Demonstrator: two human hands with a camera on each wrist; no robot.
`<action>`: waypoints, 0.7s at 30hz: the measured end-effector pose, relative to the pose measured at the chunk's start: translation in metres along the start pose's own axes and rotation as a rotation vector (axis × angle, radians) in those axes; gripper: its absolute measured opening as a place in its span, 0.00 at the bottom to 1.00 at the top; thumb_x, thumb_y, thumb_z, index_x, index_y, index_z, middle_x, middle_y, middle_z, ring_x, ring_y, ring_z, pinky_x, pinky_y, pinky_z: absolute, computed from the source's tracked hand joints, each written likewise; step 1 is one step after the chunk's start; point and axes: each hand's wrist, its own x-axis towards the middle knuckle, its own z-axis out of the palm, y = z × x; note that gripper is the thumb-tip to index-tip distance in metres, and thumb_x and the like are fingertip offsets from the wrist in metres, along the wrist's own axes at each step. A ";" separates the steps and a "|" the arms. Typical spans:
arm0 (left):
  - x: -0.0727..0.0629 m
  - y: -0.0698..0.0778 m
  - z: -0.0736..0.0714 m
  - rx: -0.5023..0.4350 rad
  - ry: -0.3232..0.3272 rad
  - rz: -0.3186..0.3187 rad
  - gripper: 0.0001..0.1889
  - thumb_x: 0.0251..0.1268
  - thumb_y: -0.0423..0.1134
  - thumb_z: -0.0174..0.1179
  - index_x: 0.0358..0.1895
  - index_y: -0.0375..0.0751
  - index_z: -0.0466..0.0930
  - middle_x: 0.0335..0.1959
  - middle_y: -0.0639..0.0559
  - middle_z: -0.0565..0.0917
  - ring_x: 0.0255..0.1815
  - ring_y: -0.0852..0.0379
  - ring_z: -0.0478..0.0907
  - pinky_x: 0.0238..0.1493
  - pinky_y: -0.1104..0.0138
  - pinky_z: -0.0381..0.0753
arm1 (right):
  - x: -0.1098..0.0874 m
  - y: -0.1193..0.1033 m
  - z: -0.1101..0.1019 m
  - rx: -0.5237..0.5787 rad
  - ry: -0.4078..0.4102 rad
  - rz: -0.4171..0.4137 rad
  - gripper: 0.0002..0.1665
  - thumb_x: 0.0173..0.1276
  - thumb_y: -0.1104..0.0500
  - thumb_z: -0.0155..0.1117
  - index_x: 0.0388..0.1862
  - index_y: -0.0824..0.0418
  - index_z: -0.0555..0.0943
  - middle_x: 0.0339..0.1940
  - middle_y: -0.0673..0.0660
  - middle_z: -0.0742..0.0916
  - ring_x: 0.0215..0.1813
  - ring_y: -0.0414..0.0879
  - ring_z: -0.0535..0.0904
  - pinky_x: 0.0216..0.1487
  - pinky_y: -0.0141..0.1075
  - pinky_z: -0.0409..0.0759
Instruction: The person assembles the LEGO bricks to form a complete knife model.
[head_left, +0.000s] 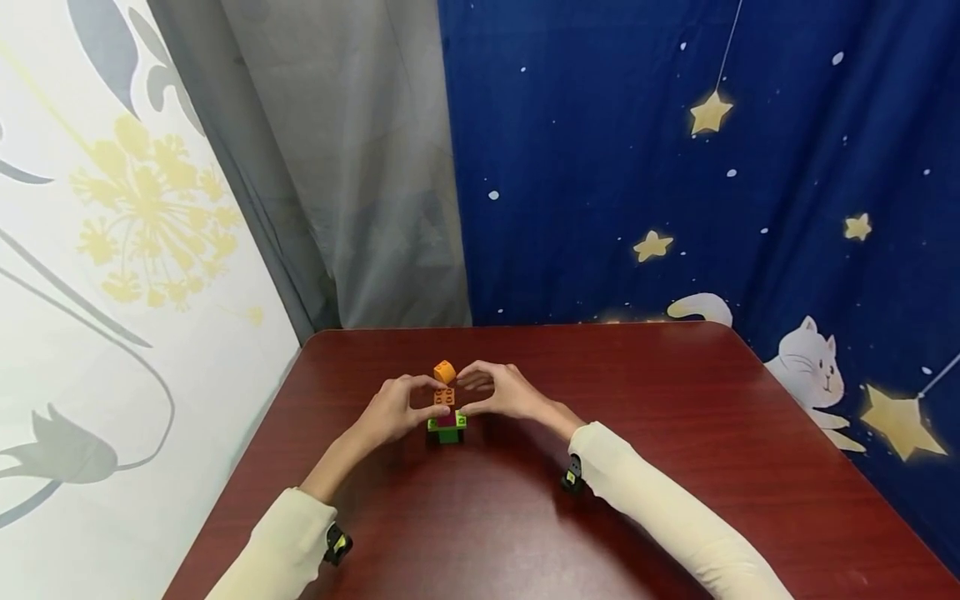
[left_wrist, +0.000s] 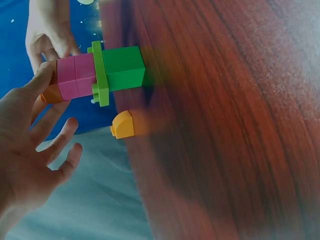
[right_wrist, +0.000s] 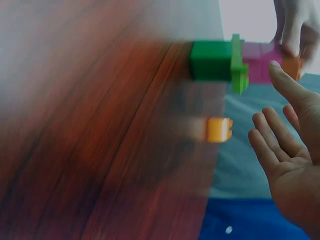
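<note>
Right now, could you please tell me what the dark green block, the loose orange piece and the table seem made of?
Dark green block: probably satin plastic, given crisp edges. Loose orange piece: likely smooth plastic, with moulded studs. Table: perhaps wood or laminate, slightly glossy, showing streaked grain and reflected light.

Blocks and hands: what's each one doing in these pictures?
Green block: standing on the table
Light green piece: on the green block
Pink blocks: stacked on the light green piece
Orange block: on top, pinched
Yellow block: on the table, apart
Left hand: pinching the orange block
Right hand: thumb beside the pink blocks, touching unclear
</note>
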 end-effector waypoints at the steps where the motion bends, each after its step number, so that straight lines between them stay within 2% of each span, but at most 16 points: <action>1: 0.000 0.000 0.000 -0.001 -0.003 -0.002 0.19 0.61 0.48 0.77 0.53 0.48 0.89 0.53 0.47 0.88 0.57 0.42 0.83 0.60 0.47 0.80 | 0.000 0.005 -0.002 0.005 0.002 0.014 0.29 0.60 0.59 0.83 0.59 0.62 0.83 0.54 0.60 0.89 0.56 0.52 0.87 0.58 0.39 0.83; 6: 0.002 0.000 0.002 -0.010 -0.005 -0.010 0.19 0.59 0.48 0.78 0.53 0.50 0.88 0.53 0.48 0.88 0.57 0.44 0.84 0.60 0.47 0.80 | 0.005 0.034 -0.011 0.030 0.031 0.061 0.25 0.63 0.66 0.78 0.60 0.63 0.83 0.56 0.68 0.88 0.57 0.60 0.86 0.59 0.47 0.83; 11: 0.003 -0.002 0.000 0.013 -0.014 -0.028 0.20 0.59 0.49 0.78 0.53 0.52 0.88 0.53 0.51 0.88 0.58 0.48 0.83 0.59 0.49 0.81 | 0.019 0.058 -0.014 0.038 0.015 0.076 0.25 0.65 0.72 0.73 0.62 0.69 0.82 0.56 0.70 0.87 0.58 0.61 0.86 0.59 0.48 0.83; 15: 0.004 -0.002 0.000 0.019 -0.014 -0.036 0.19 0.58 0.48 0.78 0.52 0.51 0.89 0.52 0.51 0.89 0.57 0.47 0.83 0.59 0.50 0.81 | 0.031 0.069 -0.012 0.033 -0.014 0.074 0.25 0.67 0.73 0.71 0.63 0.70 0.81 0.57 0.69 0.87 0.58 0.59 0.86 0.60 0.47 0.83; 21: 0.004 0.001 0.000 0.018 -0.026 -0.045 0.18 0.57 0.48 0.79 0.50 0.52 0.89 0.52 0.50 0.88 0.53 0.43 0.84 0.55 0.49 0.82 | 0.047 0.077 -0.001 0.030 -0.020 0.058 0.27 0.67 0.75 0.69 0.66 0.69 0.79 0.59 0.70 0.86 0.57 0.61 0.86 0.60 0.48 0.83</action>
